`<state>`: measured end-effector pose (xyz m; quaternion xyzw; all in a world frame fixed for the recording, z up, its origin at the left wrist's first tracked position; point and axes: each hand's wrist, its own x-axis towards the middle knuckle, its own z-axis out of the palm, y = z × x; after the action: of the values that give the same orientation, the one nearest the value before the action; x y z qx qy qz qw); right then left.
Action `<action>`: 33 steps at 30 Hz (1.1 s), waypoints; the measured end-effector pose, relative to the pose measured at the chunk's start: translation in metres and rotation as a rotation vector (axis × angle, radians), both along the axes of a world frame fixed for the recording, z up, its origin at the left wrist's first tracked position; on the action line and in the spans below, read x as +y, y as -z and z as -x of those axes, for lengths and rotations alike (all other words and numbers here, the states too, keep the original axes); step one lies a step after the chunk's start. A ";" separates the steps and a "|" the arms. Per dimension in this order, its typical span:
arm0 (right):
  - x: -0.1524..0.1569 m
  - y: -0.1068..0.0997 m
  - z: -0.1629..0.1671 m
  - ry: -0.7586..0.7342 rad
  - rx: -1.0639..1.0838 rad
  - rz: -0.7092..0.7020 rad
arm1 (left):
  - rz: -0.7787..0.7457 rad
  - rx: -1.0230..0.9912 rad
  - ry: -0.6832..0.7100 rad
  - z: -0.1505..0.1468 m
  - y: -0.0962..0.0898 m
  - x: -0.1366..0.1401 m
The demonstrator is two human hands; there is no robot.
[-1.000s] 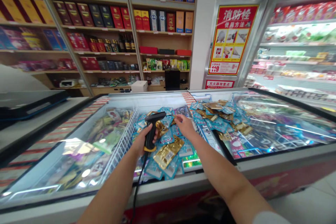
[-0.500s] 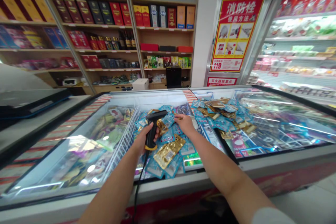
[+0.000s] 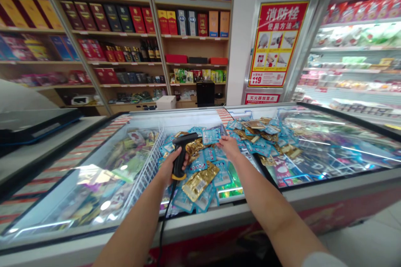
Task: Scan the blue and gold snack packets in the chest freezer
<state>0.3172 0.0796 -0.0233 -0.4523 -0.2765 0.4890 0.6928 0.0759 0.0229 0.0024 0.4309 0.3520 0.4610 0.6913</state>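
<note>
My left hand [image 3: 177, 161] is wrapped round the grip of a black and yellow barcode scanner [image 3: 179, 162]; its head points to the right over the open freezer section. My right hand [image 3: 229, 147] pinches the right edge of a small blue snack packet [image 3: 211, 136], its printed face turned up, just right of the scanner's head. Beneath both hands lies a loose heap of blue packets, with gold ones among them. A larger gold packet [image 3: 200, 181] rests on top near the front. The scanner's cable hangs down over the freezer's front edge.
A white wire divider [image 3: 147, 167] borders the heap on the left. A second pile of blue and gold packets [image 3: 261, 133] lies on the right-hand glass lid. The freezer's front rim [image 3: 200, 222] runs close below my arms. Shelves of boxes [image 3: 191, 37] stand behind.
My right hand has moved slightly right. The blue packet at its fingertips now shows its flat face beside the scanner's head. My left hand and the scanner have hardly moved.
</note>
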 end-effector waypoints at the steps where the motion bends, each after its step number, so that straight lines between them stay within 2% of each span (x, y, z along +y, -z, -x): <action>1: 0.000 0.000 0.000 0.016 0.016 -0.020 | -0.003 -0.018 -0.012 0.000 0.000 0.000; 7: -0.002 -0.003 0.006 0.033 0.037 -0.125 | 0.033 0.038 0.021 0.002 0.002 0.000; 24: -0.004 -0.005 0.010 0.039 -0.008 -0.145 | 0.011 0.064 0.013 0.002 0.003 0.001; 29: -0.003 -0.016 0.000 0.180 0.060 -0.198 | 0.025 0.065 0.014 0.003 0.000 0.001; 33: -0.004 -0.031 -0.028 0.380 0.138 -0.262 | 0.032 0.076 0.024 0.003 -0.001 0.002</action>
<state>0.3454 0.0759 0.0079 -0.3679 -0.1994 0.3396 0.8424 0.0725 0.0252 0.0036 0.4411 0.3801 0.4305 0.6897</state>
